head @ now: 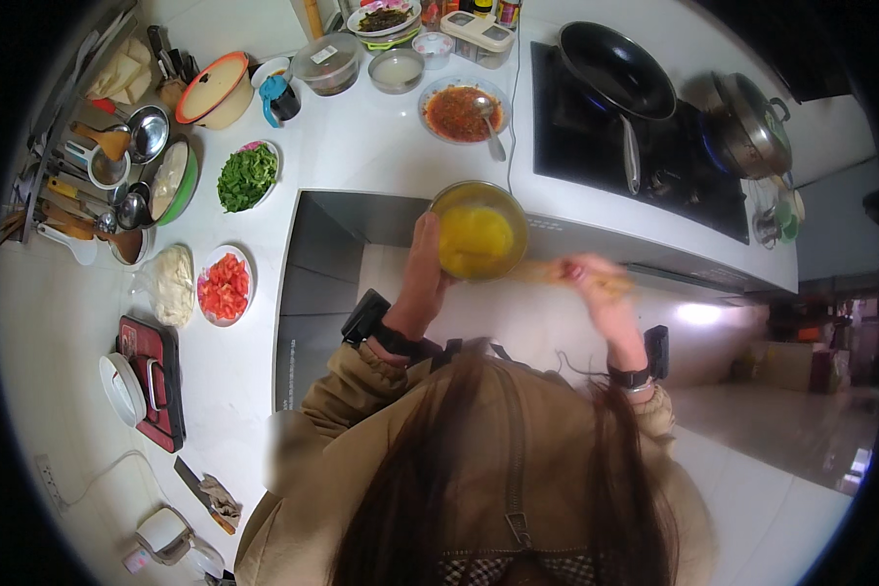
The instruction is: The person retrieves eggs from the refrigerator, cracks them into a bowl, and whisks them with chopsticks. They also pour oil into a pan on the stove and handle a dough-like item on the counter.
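Note:
My left hand (425, 267) grips a metal bowl (521, 231) by its left side, tilted towards me in front of the counter edge. Yellow beaten egg (476, 236) lies in the bowl. My right hand (601, 293) holds what look like wooden chopsticks (535, 271), blurred by motion, their far ends reaching into the egg. On the counter to the left are a plate of chopped green leaves (247, 176) and a plate of diced tomato (224, 287). Behind the bowl sits a plate of red sauce (454, 117) with a metal spoon (489, 124) in it.
A black frying pan (615, 69) stands over a lit burner on the gas hob (557, 146), its handle towards me. Beside it is a lidded metal pot (754, 128), also over flame. A kitchen knife (198, 487) lies at the lower left, near a red electric cooker (162, 388).

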Available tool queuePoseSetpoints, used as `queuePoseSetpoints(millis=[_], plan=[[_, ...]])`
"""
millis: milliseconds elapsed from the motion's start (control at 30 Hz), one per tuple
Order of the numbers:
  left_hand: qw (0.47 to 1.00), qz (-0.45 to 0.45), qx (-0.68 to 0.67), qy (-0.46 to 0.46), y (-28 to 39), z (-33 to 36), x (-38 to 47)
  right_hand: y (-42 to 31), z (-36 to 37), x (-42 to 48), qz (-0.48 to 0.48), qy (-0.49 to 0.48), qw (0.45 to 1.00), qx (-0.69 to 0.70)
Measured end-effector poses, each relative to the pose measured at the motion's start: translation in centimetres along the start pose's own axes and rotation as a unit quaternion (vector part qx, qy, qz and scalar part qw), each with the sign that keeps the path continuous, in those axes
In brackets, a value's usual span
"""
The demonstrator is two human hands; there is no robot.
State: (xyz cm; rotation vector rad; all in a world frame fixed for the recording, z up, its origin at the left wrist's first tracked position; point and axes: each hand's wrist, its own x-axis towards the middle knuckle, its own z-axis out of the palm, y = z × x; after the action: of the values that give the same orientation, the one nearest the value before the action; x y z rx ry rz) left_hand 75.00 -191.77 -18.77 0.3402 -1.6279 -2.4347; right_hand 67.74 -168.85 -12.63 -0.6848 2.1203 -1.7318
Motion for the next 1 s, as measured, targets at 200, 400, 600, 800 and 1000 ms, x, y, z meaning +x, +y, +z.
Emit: queuePoseSetpoints(millis=[200, 400, 600, 800, 1000], plan=[[0.991, 0.073, 0.112, -0.015, -0.6, 0.0, 0.0, -0.1, -0.5, 0.0, -0.005, 0.038, 0.996, -0.08], [0.99, 0.007, 0.141, -0.006, -0.5, 0.6, 0.2, -0.4, -0.7, -0.2, -0.053, -0.067, 0.989, -0.124], [0.979, -0.156, -0.135, -0.002, 0.2, 2.3, -0.1, -0.2, -1.7, -0.3, 0.043, 0.068, 0.995, 0.055], [0.986, -0.146, -0.085, 0.013, -1.0, 2.4, -0.2, 0.3, -3.2, -0.4, 0.005, 0.086, 0.996, 0.03], [0.983, -0.136, -0.123, -0.013, -1.7, 3.1, -0.2, 0.9, -4.6, -0.5, 0.006, 0.081, 0.996, 0.048]])
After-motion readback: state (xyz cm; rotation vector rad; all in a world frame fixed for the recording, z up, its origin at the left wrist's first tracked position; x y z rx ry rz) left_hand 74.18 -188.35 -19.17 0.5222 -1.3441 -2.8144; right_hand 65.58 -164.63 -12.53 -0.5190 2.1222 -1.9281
